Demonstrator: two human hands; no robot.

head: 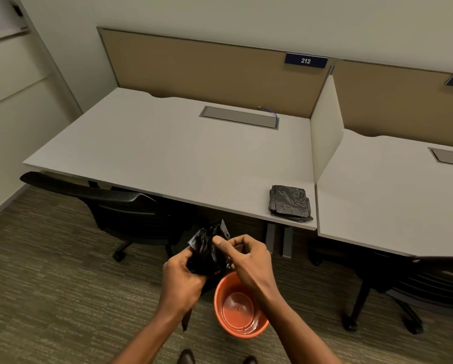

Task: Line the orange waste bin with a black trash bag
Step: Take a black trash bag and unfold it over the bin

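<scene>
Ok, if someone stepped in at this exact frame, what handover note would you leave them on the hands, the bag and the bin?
Left hand: gripping the folded black trash bag from below.
Right hand: pinching the bag's upper edge, apparently working it open.
Orange waste bin: on the carpet just below the hands, upright, no black liner in it.
Spare folded bags: stacked at the desk's near right corner.
Done: one bag picked up.
Left: unfold and open the bag, push it into the bin, fold its mouth over the rim.
</scene>
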